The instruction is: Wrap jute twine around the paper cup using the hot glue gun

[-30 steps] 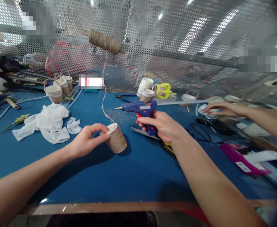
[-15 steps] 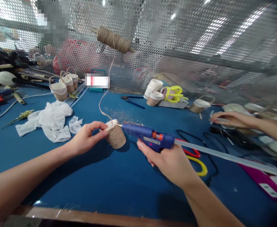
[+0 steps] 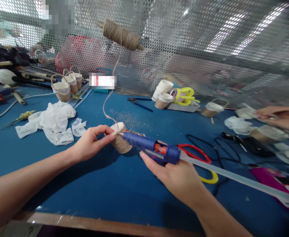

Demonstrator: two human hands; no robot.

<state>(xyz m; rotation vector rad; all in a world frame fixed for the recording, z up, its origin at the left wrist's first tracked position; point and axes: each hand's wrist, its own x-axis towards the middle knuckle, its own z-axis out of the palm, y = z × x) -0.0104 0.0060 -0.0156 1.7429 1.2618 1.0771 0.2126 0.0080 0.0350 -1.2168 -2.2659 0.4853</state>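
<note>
Between the thumb and fingers of my left hand (image 3: 93, 141) is the rim of a small cup (image 3: 121, 144), white inside and wrapped in brown burlap, tilted over the table. Jute twine (image 3: 106, 104) runs down to its rim from a spool (image 3: 121, 35) above. My right hand (image 3: 177, 177) grips a blue glue gun (image 3: 150, 146), its metal nozzle at the cup's rim beside my left fingertips. A long translucent glue stick (image 3: 233, 176) sticks out of the gun's back.
White lace (image 3: 52, 122) lies on the left; handled cups (image 3: 62, 92) stand behind it. Pliers (image 3: 142, 103) and yellow pipe cleaners (image 3: 185, 95) are farther back. Red-and-yellow-handled scissors (image 3: 210, 177) lie under the glue stick. On the right, another person's hand (image 3: 280, 115) is among more cups.
The gun's nozzle has moved slightly left and down along the cup's rim. My left hand keeps its hold. The other person's hand has shifted right, and the whole view has shifted a little.
</note>
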